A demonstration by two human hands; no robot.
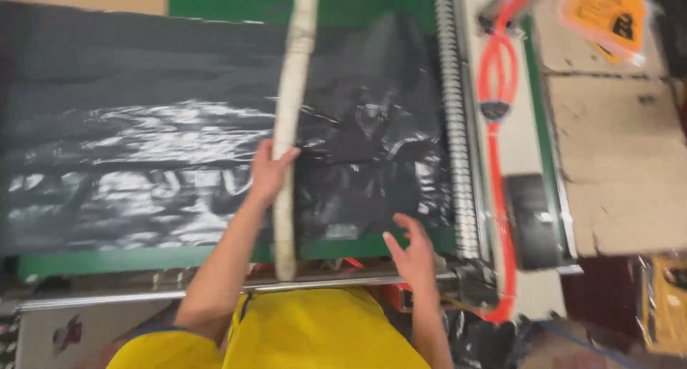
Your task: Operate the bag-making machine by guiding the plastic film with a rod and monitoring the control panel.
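Black plastic sheet (143, 161), 1 pale bar (290, 126), 2 hands

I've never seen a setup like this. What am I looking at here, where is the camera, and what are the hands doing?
There is one picture, taken from a camera on the person's head, looking down at their own bare hands. In front of them is a green table covered by shiny black plastic sheeting. A long pale bar lies across the sheeting, running away from the person. The left hand grips the bar. The right hand is open, fingers spread, over the sheeting's near edge. To the right run a ribbed metal hose and an orange cord. The picture is blurred.
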